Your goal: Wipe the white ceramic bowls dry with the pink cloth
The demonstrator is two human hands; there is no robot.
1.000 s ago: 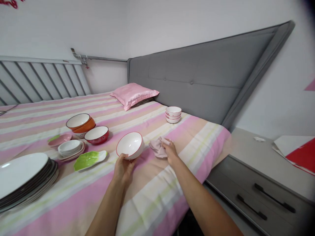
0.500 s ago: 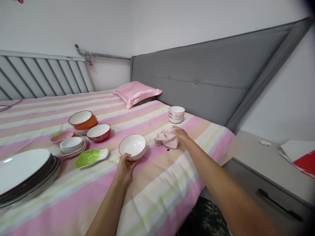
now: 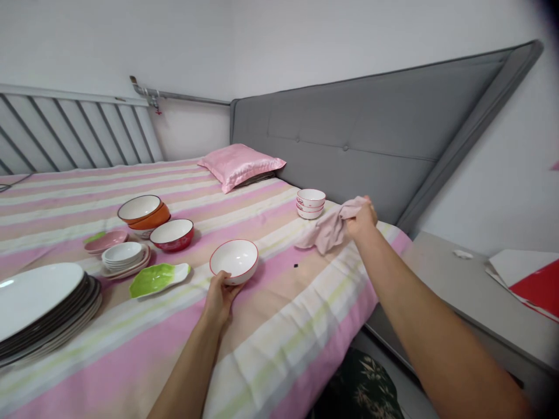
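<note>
My left hand (image 3: 219,298) grips the near rim of a white bowl (image 3: 236,260) with a red edge, thumb inside and fingers beneath, tilted slightly toward me just over the bed. In my right hand (image 3: 363,219) is a bunched end of a pale pink cloth (image 3: 328,228), lifted so that its other end hangs down to the striped bedcover (image 3: 279,317). Behind the cloth stands a stack of matching white bowls (image 3: 310,203). A small black speck (image 3: 296,266) lies on the cover between the bowl and the cloth.
To the left are a large plate stack (image 3: 41,302), a green leaf-shaped dish (image 3: 155,280), small white dishes (image 3: 123,256), a red bowl (image 3: 173,234) and orange bowls (image 3: 144,212). A pink pillow (image 3: 242,164) rests by the grey headboard (image 3: 345,128). A nightstand (image 3: 463,279) stands at right.
My right hand has raised the cloth off the bed and moved it right, stretching it out from a crumpled heap. My left hand and its bowl have hardly moved.
</note>
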